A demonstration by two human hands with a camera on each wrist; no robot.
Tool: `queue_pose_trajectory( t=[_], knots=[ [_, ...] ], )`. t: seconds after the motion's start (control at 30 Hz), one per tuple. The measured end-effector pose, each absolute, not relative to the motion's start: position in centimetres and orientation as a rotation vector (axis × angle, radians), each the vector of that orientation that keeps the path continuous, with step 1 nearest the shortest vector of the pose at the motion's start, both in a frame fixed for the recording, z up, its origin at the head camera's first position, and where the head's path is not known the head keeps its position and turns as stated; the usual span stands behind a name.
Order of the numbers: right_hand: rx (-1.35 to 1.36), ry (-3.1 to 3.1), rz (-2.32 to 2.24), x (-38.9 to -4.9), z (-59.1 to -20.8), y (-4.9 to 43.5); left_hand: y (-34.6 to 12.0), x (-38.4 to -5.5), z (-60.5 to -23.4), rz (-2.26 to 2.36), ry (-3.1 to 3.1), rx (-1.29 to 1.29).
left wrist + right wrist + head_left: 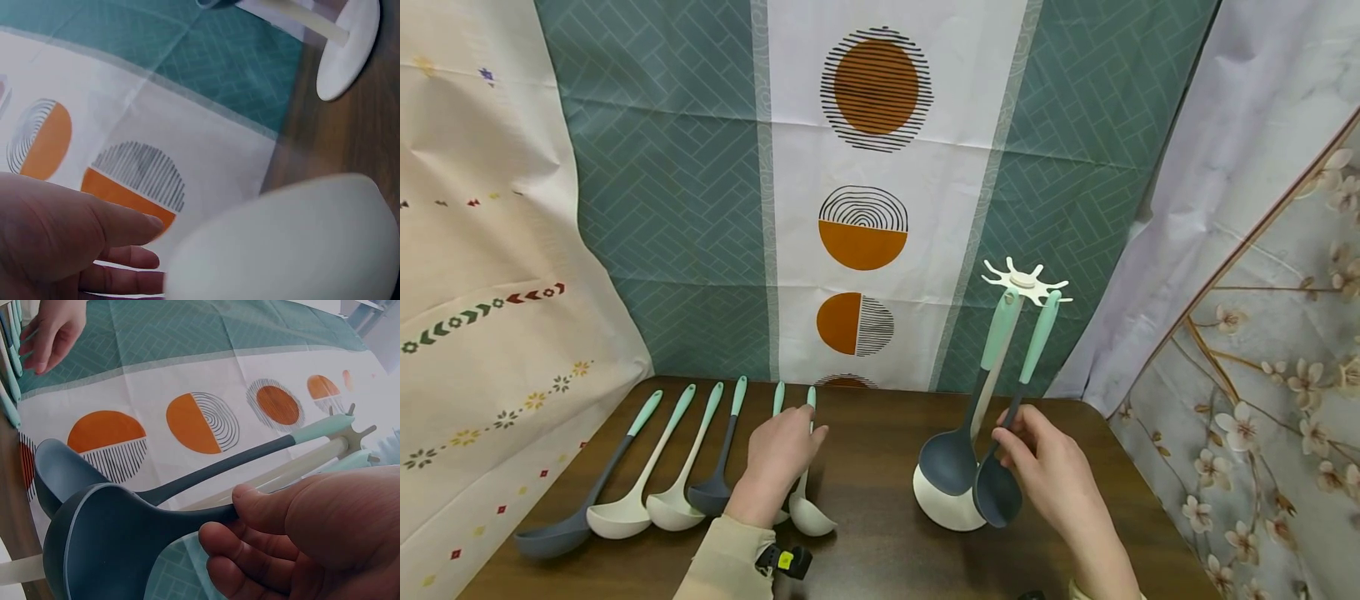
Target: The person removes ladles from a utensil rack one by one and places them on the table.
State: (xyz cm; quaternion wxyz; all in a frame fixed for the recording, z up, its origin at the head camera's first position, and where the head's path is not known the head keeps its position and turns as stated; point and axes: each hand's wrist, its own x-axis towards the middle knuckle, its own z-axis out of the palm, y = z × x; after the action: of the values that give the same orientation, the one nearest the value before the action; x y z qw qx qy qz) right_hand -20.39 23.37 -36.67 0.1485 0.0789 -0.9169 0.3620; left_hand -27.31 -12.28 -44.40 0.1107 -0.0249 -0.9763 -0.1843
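My right hand (1051, 467) pinches the neck of a dark-blue ladle (998, 498) with a mint handle. The top of that handle overlaps the hooked top of a white utensil stand (1024, 283). Another dark ladle (950, 460) hangs on the stand, just left of the held one; in the right wrist view, the held ladle's bowl (106, 544) is nearer the camera. Over on the left, my left hand (782, 450) is above two ladles, its fingers loose and holding nothing. A pale ladle (811, 517) shows beside it; the other is mostly hidden beneath the hand.
Several ladles lie in a row on the brown table (872, 467), handles pointing away: a dark one (557, 537) at far left, two cream ones (619, 518), and another dark one (709, 497). A patterned curtain (865, 167) hangs behind, with a floral cloth (1262, 433) at right.
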Motion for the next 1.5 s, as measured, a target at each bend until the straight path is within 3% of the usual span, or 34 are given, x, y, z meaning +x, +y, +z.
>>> queue_pose_trajectory(
  t=[0.6, 1.5],
  knots=[
    [0.200, -2.653, 1.052, -20.3, -36.7, 23.5, -9.0, -25.1, -40.5, -0.656, -2.658, -0.207],
    [0.190, -2.650, 1.057, -20.4, -36.7, 23.5, -2.1, -23.6, -37.9, -1.019, -2.441, -0.504]
  ],
)
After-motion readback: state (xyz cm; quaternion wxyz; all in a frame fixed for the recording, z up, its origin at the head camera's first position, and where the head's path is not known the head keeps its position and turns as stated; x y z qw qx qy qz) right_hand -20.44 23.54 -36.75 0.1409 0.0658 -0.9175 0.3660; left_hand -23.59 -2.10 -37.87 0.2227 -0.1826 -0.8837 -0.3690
